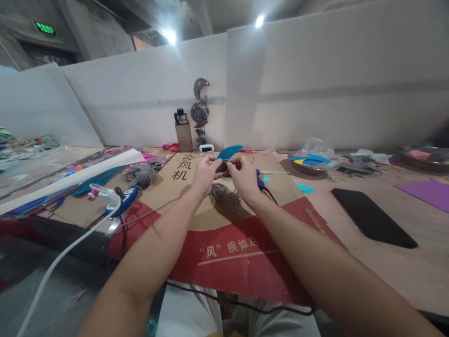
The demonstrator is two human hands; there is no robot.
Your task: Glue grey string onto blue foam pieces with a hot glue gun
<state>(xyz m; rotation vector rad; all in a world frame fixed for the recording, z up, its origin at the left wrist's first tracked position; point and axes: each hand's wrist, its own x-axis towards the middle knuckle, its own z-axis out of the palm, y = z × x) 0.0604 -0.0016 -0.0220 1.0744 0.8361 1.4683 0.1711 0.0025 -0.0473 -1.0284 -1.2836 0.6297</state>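
Observation:
Above the cardboard sheet, my left hand [206,174] and my right hand [242,177] meet with bent fingers. Both pinch a small dark grey piece [223,166] between them. A blue curved, leaf-shaped piece [230,152] rises from the fingertips; whether it is joined to the grey piece I cannot tell. Just below my hands lies a loose tangle of grey yarn [224,195]. Partly hidden behind my right hand is a blue tool with a black cord [260,181], perhaps a glue gun. The red and brown cardboard [231,262] covers the table under my hands.
A bottle [184,133] and a hanging grey moon-shaped ornament [200,110] stand at the back. On the left are a grey yarn ball [145,177] and a blue-and-white power strip [122,202]. On the right lie a black phone-like slab [372,217] and a bowl [310,164].

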